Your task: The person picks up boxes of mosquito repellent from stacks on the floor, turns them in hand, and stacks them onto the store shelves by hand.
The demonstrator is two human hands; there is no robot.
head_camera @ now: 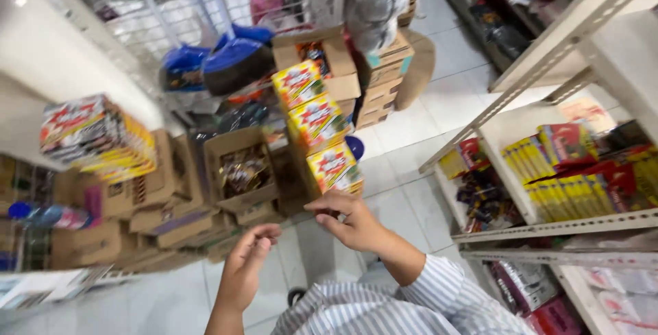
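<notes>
My right hand (348, 220), in a striped sleeve, reaches to the nearest of three stacked yellow and red boxes (333, 168). Its fingers are bent and pinched together right at that box's near edge. Whether they grip the box is unclear. My left hand (247, 261) hovers lower left of it over the tiled floor, fingers loosely apart, holding nothing. The stack leans against brown cartons (343, 67).
An open carton of shiny wrapped packets (241, 169) stands left of the stack, among more brown cartons (164, 205). Packs of yellow and red goods (96, 136) lie on the left. A metal shelf rack (548, 229) with yellow and red packages is at the right. Blue items (229, 57) lie behind.
</notes>
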